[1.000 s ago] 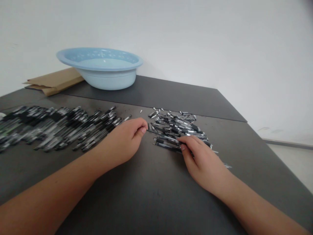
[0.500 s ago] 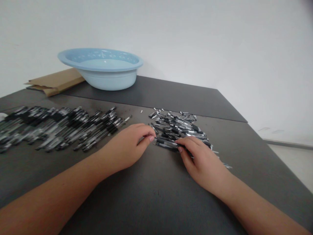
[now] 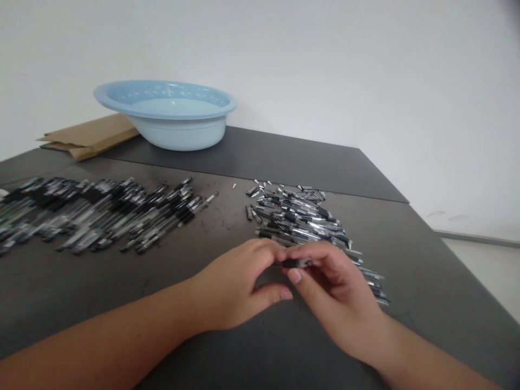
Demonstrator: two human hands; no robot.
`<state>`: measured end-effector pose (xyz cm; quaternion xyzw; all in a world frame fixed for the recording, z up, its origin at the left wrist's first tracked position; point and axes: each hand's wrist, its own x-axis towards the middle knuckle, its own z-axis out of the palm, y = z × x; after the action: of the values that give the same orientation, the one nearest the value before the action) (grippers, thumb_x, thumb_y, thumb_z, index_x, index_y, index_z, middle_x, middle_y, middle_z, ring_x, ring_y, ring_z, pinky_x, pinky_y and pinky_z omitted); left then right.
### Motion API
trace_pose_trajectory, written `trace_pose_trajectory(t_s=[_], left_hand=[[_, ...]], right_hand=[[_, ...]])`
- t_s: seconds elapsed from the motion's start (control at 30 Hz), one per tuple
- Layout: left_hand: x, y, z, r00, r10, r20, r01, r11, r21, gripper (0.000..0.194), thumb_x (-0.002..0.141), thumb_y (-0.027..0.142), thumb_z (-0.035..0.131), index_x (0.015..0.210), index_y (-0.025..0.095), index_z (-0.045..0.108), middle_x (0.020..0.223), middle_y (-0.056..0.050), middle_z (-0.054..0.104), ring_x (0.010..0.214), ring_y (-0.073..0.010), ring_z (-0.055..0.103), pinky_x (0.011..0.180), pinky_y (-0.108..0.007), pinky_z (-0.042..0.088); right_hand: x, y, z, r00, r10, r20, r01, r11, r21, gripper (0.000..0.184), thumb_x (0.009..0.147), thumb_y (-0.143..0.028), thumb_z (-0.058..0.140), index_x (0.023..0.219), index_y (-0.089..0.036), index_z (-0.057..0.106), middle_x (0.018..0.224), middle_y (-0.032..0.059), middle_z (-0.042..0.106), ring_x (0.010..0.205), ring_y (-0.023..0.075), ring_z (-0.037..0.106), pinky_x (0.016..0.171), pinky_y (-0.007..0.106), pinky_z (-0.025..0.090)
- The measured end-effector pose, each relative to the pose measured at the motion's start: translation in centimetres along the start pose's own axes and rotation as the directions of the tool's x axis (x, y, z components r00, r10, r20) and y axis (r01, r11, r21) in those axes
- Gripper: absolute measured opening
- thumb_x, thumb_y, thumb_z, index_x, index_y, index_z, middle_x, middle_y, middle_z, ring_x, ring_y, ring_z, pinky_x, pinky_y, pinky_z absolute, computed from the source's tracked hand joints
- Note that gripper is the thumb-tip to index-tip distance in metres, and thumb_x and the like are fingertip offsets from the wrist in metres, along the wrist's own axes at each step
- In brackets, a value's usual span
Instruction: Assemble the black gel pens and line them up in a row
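Observation:
My right hand (image 3: 337, 292) pinches a pen (image 3: 293, 263) between thumb and fingers. The pen's black grip section shows, while much of its barrel is hidden by the hand. My left hand (image 3: 244, 287) comes up to it from the left, its fingertips meeting those of the right hand at the pen. Its thumb stands apart from the fingers, and I see nothing gripped between them. Just beyond both hands lies a pile of pens and pen parts (image 3: 304, 214) with black grips and shiny barrels.
At the left, many black-and-clear pens (image 3: 122, 208) lie slanted in a wide row. Small pen tips and caps (image 3: 255, 190) are scattered behind the right pile. A light blue basin (image 3: 182, 132) stands at the back beside a brown paper bag (image 3: 89, 135), on the dark table (image 3: 219, 357).
Both hands have drawn nearer to me and come together. My right hand has lifted a pen off the pile. My left thumb has parted from its fingers, which were pinched before.

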<state>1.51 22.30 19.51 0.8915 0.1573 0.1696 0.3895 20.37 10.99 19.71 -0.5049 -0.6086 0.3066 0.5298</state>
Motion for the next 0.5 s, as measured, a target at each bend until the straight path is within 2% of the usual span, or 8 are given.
trace_pose_trajectory(t_s=[0.07, 0.13, 0.2, 0.27, 0.37, 0.5], left_hand=[[0.1, 0.2, 0.1, 0.998, 0.003, 0.068, -0.003, 1.0, -0.009, 0.022, 0.104, 0.032, 0.058, 0.122, 0.022, 0.064, 0.122, -0.008, 0.071, 0.117, -0.0249, 0.065, 0.104, -0.039, 0.048], [0.1, 0.2, 0.0, 0.994, 0.004, 0.108, -0.002, 1.0, -0.025, 0.019, 0.107, 0.026, 0.049, 0.116, 0.022, 0.065, 0.117, -0.006, 0.073, 0.112, -0.0224, 0.067, 0.099, -0.036, 0.049], [0.2, 0.1, -0.3, 0.996, -0.007, 0.085, 0.009, 1.0, -0.027, 0.02, 0.107, 0.024, 0.045, 0.108, 0.021, 0.065, 0.11, -0.004, 0.073, 0.103, -0.0198, 0.068, 0.091, -0.033, 0.049], [0.1, 0.0, -0.5, 0.998, -0.034, 0.051, 0.034, 0.999, 0.011, 0.023, 0.107, 0.029, 0.046, 0.095, 0.021, 0.063, 0.094, -0.002, 0.07, 0.087, -0.0176, 0.065, 0.079, -0.03, 0.047], [-0.1, 0.0, -0.6, 0.996, -0.074, 0.054, 0.07, 0.995, 0.074, 0.033, 0.103, 0.041, 0.053, 0.078, 0.02, 0.056, 0.073, 0.001, 0.059, 0.068, -0.0148, 0.055, 0.063, -0.029, 0.037], [-0.3, -0.3, -0.5, 0.995, -0.062, 0.081, 0.057, 0.997, 0.058, 0.039, 0.095, 0.052, 0.062, 0.074, 0.02, 0.054, 0.067, 0.003, 0.055, 0.062, -0.0136, 0.05, 0.058, -0.029, 0.029]], right_hand=[[-0.3, 0.0, 0.2, 0.998, -0.031, 0.051, 0.033, 0.999, -0.035, 0.028, 0.1, -0.02, 0.069, 0.123, -0.036, 0.066, 0.117, 0.0014, 0.075, 0.109, 0.0184, 0.073, 0.09, 0.031, 0.062], [-0.1, 0.0, -0.2, 0.997, -0.041, 0.073, 0.046, 0.997, -0.067, 0.033, 0.099, -0.021, 0.07, 0.128, -0.035, 0.064, 0.122, 0.0029, 0.074, 0.111, 0.0193, 0.072, 0.094, 0.033, 0.061], [0.4, 0.1, -1.2, 0.999, -0.032, 0.043, 0.037, 0.991, -0.129, 0.032, 0.1, -0.024, 0.068, 0.13, -0.034, 0.063, 0.124, 0.0042, 0.073, 0.111, 0.02, 0.071, 0.093, 0.034, 0.061], [1.3, 0.4, -2.4, 0.999, -0.044, 0.001, 0.043, 0.963, -0.268, 0.024, 0.103, -0.026, 0.064, 0.126, -0.032, 0.066, 0.118, 0.0044, 0.075, 0.106, 0.0203, 0.073, 0.09, 0.034, 0.061], [2.9, 1.1, -4.2, 0.996, -0.089, 0.009, 0.08, 0.845, -0.529, 0.016, 0.103, -0.028, 0.061, 0.116, -0.028, 0.071, 0.108, 0.005, 0.079, 0.099, 0.0221, 0.074, 0.09, 0.037, 0.059], [5.1, 2.7, -5.1, 0.998, -0.055, 0.042, 0.068, 0.704, -0.707, 0.021, 0.104, -0.027, 0.055, 0.117, -0.024, 0.072, 0.112, 0.0077, 0.079, 0.101, 0.0244, 0.074, 0.09, 0.038, 0.058]])
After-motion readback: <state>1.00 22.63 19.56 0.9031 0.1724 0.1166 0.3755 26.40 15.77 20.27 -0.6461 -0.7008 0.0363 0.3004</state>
